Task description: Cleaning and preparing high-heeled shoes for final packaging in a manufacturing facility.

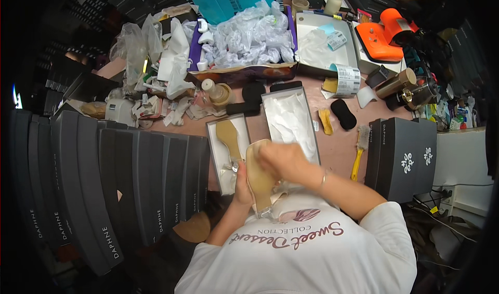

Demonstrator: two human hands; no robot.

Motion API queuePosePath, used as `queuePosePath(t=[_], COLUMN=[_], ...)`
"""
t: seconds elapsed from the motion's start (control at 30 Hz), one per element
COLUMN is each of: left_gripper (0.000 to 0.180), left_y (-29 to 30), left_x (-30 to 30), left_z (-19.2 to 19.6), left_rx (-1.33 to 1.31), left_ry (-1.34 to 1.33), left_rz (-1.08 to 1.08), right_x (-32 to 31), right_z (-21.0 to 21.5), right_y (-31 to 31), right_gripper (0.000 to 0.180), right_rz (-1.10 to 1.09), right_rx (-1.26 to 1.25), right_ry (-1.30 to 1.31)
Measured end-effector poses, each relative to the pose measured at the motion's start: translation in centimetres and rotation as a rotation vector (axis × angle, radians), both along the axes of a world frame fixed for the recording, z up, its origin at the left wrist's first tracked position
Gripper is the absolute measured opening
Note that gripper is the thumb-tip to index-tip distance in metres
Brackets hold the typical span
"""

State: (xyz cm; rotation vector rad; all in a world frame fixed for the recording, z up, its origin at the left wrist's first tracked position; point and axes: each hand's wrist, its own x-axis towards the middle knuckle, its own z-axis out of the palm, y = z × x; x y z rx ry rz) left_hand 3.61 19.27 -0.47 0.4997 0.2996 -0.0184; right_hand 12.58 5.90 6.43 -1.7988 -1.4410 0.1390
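Beside the shoebox [219,156], your left hand [242,187] holds the clear-heeled shoe [261,184]; right hand [285,159], grip unclear, seemingly rubs its sole [258,174]; steadiness matters next

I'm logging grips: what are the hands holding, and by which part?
A tan-soled shoe: the left hand holds its side; the right hand, blurred, is at the toe end.

White cloth T-shirt [317,263], short loose sleeves, chest bearing curved dark-red script lettering [286,236] and a striped pinkish-purple, rounded motif [301,215]. Thin silver-coloured bracelet [325,177] at right wrist. Left hand [242,187] and right hand [283,161] bare.
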Motion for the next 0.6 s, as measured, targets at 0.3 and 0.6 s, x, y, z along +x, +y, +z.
queuePosePath(t=[0.3, 0.6], left_gripper=[0.068, 0.065], left_y=[0.0, 0.3], left_x=[0.7, 0.9], left_z=[0.2, 1.4], left_rx=[-0.119, -0.063], left_ry=[-0.205, -0.185], left_rz=[-0.12, -0.093], right_x=[5.7, 5.2], right_z=[-1.5, -1.2], right_y=[1.4, 0.9], right_gripper=[0.018, 0.011], right_rz=[-0.236, -0.235], right_rx=[0.146, 0.139], right_ry=[0.056, 0.154])
